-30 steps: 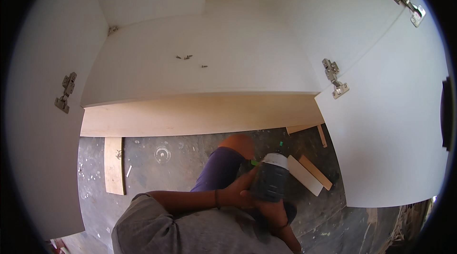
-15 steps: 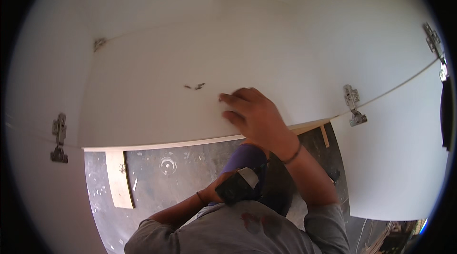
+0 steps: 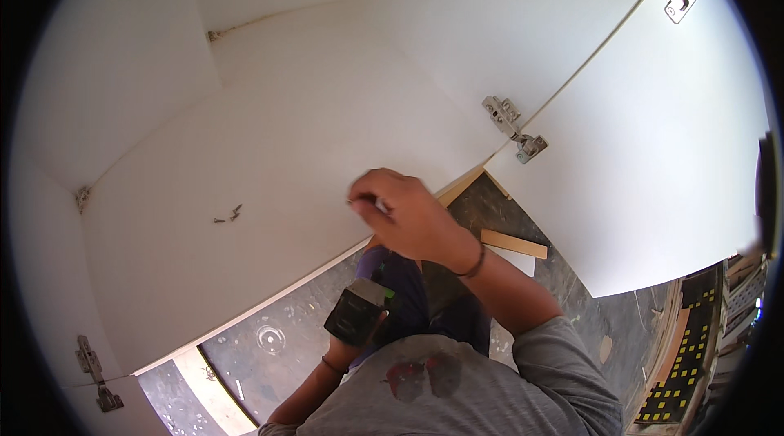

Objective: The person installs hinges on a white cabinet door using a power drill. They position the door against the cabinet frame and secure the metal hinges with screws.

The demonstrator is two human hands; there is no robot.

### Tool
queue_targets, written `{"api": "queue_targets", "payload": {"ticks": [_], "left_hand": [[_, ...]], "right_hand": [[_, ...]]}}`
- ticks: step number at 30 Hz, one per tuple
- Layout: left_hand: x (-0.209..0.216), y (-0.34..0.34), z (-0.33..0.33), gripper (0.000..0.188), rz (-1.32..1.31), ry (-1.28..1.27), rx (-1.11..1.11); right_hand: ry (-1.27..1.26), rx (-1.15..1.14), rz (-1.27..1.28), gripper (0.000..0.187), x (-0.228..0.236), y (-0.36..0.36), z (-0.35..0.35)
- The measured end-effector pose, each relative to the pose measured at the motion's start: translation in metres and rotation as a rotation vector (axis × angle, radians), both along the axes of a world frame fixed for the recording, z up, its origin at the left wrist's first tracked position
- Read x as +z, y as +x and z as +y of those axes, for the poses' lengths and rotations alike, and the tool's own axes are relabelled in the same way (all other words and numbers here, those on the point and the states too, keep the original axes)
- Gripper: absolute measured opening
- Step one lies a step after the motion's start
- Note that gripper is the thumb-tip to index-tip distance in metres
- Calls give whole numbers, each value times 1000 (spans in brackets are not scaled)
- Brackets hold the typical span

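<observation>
My right hand [image 3: 404, 211] hovers over the front part of the white cabinet bottom [image 3: 286, 142]. Its thumb and fingers are pinched together, and whatever they hold is too small to make out. To the left of it lie several small screws [image 3: 234, 214] in a loose group on the white panel. Low against my body, my left hand [image 3: 341, 351] grips what looks like a cordless drill [image 3: 353, 318]; its black, boxy end with a green part faces up. Most of those fingers are hidden behind it.
Metal hinges [image 3: 516, 130] join the cabinet side to the open white door [image 3: 645, 150] on the right; another hinge [image 3: 98, 375] sits at the left. Below the front edge, wooden strips [image 3: 514, 243] lie on the stained grey floor [image 3: 282, 338]. Stacked boards [image 3: 678, 354] stand far right.
My view has turned toward the right, bringing more of the right door in. My right hand's fingers have closed from loosely spread into a pinch. The drill has come up and shows more fully.
</observation>
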State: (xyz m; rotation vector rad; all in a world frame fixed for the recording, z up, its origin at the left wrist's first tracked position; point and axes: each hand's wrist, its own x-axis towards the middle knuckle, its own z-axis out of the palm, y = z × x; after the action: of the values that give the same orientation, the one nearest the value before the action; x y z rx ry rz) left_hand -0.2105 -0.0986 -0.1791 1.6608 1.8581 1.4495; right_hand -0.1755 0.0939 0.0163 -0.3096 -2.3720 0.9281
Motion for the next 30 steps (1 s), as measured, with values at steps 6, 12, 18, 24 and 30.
{"api": "queue_targets", "payload": {"ticks": [6,12,18,24,30], "left_hand": [[-12,-6,7,22,274,122,-45],[-18,-10,11,33,-158,114,-289],[-24,6,11,51,-233,-105,-252],[-16,9,23,50,-95,-178,-314],[-19,12,24,47,-77,-163,-376]], "right_hand": [[-650,-199,-14,10,-40,103,5],[-720,-172,-82,10,-70,119,-3],[-671,-246,-76,10,-60,137,1],[-755,-201,-23,10,-53,149,-2],[-764,-192,26,9,-52,161,-1]]}}
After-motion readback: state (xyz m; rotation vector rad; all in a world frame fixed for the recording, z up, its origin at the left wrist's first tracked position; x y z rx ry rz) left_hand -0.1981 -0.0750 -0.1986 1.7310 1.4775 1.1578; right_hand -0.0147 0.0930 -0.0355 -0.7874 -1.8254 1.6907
